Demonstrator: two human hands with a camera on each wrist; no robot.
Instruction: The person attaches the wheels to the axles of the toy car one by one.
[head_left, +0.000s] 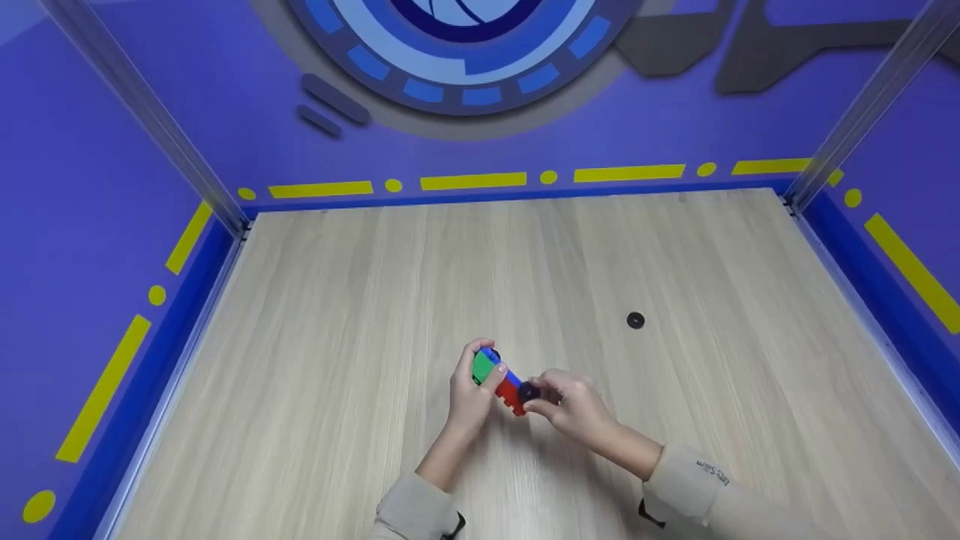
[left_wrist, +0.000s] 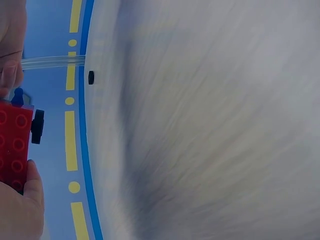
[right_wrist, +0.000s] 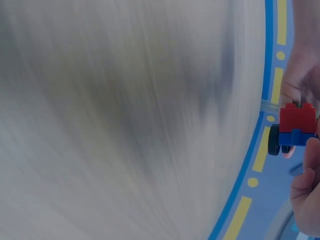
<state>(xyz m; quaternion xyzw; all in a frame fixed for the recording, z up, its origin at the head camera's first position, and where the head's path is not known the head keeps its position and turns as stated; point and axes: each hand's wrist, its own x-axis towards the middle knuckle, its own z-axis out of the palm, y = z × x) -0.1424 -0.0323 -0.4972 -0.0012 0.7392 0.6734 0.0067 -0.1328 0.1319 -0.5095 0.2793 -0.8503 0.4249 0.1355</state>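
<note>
Head view shows the left hand wrapped round a toy vehicle of green, red and blue plastic bricks, held over the near middle of the pale wood-grain worktop. Finger and thumb of the right hand pinch a round black wheel at the vehicle's red-and-blue end; whether it is seated, I cannot tell. Wheel fitting seems the step in hand, probably calling for a square push while the left hand braces. A loose black disc lies well apart, farther right.
</note>
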